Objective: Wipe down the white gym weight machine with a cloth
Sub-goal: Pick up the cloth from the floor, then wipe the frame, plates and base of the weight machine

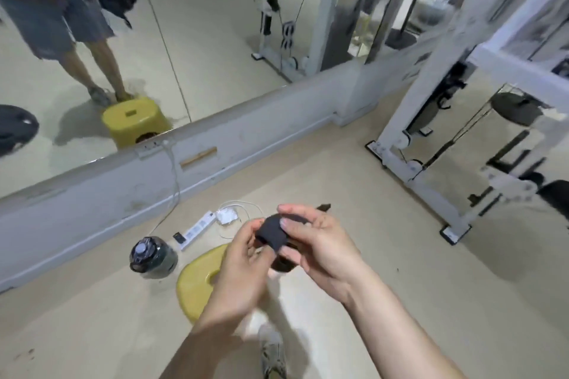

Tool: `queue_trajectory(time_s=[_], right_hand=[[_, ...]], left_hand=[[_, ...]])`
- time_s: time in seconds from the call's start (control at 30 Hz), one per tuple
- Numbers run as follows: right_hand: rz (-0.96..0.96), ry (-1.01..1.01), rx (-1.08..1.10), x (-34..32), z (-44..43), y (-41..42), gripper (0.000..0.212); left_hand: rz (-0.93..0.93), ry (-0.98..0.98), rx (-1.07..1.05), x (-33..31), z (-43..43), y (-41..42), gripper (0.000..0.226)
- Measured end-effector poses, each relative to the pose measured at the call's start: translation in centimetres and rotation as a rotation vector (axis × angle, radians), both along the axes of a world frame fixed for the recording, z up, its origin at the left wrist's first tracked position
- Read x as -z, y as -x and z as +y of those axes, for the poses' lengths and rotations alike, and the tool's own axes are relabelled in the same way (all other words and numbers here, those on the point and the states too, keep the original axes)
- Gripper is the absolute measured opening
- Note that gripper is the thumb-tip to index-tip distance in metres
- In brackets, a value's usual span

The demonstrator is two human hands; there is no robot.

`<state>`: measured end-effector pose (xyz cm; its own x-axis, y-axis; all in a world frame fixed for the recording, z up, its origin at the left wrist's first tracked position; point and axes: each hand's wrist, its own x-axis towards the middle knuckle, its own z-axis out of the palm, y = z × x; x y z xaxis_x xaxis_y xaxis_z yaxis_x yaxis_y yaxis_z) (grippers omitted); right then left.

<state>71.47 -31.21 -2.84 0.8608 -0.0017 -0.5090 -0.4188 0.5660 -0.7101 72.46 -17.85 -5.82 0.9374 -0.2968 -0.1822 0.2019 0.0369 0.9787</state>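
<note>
Head view: to the left of the left hand, a dark water bottle (152,255) stands on the beige floor (92,332). Just beyond it a white power strip (197,229) lies near the wall under the mirror (184,40). A yellow stool (194,286) sits beneath the left hand (243,268), partly hidden by its wrist. That hand's fingers curl round the near edge of a small dark cloth (272,234), which is bunched in the air between both hands. The right hand (320,243) pinches the cloth's far side, with the thumb pressed on its upper face and the fingers curled beneath. Below the hands a shoe (272,351) shows on the floor. Well apart, up and to the right of the right hand, stands the white weight machine (431,86). Its frame rests on the floor, with cables and a dark round weight plate (517,108) inside it, and neither hand touches it.
</note>
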Motion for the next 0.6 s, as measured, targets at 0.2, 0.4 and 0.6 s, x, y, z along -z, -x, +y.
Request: queue_trajectory(time_s=[0.2,0.4,0.6], right_hand=[[-0.238,0.251,-0.008,-10.3,-8.5,6.8,0.027],[-0.25,0.758,0.062,-14.5,-18.3,9.7,0.015],[-0.178,1.056,0.012,-15.1,-29.4,10.0,0.032]], left_hand=[[-0.198,-0.071,0.352,-9.3,-6.5,1.4,0.024],[-0.2,-0.115,0.541,-14.1,-15.5,0.4,0.035],[-0.114,0.038,0.738,-15.4,-27.9,-1.6,0.042]])
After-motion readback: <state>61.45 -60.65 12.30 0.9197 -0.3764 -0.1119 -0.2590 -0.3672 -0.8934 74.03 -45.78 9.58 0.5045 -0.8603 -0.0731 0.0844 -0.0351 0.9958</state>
